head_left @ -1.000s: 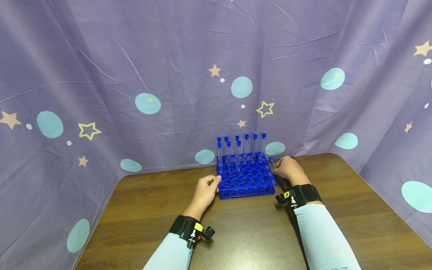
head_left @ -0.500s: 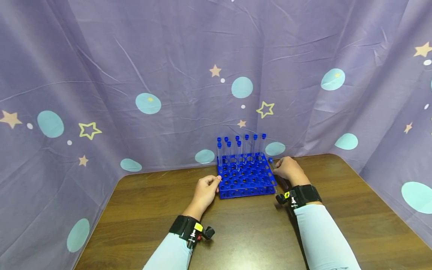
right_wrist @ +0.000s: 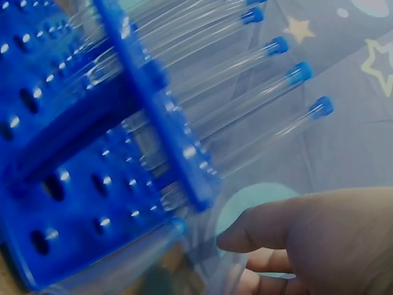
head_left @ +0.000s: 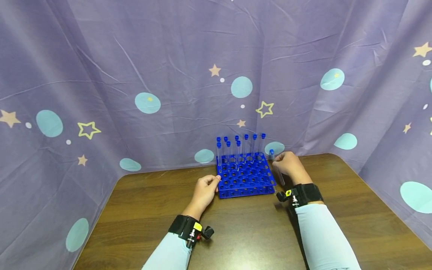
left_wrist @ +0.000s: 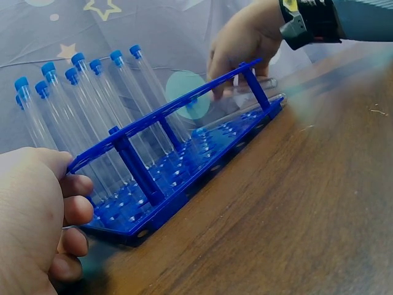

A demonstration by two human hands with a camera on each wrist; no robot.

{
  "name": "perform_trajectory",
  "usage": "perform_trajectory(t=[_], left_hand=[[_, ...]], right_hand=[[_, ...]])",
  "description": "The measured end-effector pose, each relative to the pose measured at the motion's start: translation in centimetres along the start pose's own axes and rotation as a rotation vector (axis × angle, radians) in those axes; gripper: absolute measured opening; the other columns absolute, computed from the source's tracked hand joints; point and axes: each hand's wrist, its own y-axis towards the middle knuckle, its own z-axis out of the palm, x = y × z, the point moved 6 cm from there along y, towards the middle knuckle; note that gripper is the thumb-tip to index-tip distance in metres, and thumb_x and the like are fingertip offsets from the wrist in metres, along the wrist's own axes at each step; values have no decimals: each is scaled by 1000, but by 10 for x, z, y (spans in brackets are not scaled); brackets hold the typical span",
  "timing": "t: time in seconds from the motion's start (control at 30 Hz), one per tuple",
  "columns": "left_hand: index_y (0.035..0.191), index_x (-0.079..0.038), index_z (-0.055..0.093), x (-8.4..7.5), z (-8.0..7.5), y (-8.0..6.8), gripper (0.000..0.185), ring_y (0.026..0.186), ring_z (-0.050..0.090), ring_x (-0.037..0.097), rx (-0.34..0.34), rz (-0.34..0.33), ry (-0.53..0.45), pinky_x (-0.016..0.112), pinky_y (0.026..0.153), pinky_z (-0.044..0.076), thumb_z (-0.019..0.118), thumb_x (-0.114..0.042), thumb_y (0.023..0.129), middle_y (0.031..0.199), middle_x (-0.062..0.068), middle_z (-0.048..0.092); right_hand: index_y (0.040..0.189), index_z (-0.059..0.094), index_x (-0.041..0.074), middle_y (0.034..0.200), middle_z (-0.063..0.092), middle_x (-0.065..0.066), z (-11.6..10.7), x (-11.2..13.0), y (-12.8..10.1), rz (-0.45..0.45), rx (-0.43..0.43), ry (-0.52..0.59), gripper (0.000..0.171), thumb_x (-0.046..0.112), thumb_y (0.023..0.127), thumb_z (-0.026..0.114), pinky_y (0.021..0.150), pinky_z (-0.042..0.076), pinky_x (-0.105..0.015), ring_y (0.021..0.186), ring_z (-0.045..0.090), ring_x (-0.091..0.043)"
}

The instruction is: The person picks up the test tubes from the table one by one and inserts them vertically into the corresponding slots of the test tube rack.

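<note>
A blue plastic test tube rack (head_left: 248, 182) stands on the table, with several blue-capped clear test tubes (head_left: 246, 148) upright in its back and left holes. My left hand (head_left: 205, 189) grips the rack's left side, thumb at the top plate's edge and fingers curled below it. Off the rack's right side, my right hand (head_left: 289, 166) pinches another capped test tube (head_left: 281, 177), tilted with its blue cap away from me. A loose test tube (right_wrist: 126, 261) lies along the rack's right side; my right wrist and the rack mostly hide it in the head view.
The brown wooden table (head_left: 249, 228) reaches back to a purple curtain (head_left: 175, 56) with stars and spots, close behind the rack. Many holes in the front rows of the rack hold no tube.
My right hand has risen slightly, and the test tube in it has come up, its cap higher beside the rack. My left hand and the rack stay put.
</note>
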Motion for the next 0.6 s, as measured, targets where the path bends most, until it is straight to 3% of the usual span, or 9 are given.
perform_trajectory(t=[0.13,0.6], left_hand=[[82,-4,75,0,-1,0,40,70,61,14,1,-3,3,29,81,50,70,-28,114,65,0,64],[82,-6,75,2,0,1,39,71,61,15,0,-17,1,30,80,50,70,-29,114,66,2,65]], right_hand=[[121,78,-4,123,78,-25,-10,13,-5,-6,-35,33,37,24,97,73,104,58,-58,113,73,-42],[137,72,4,120,78,-17,-35,49,-20,-95,-168,131,41,26,103,67,85,56,-41,96,73,-31]])
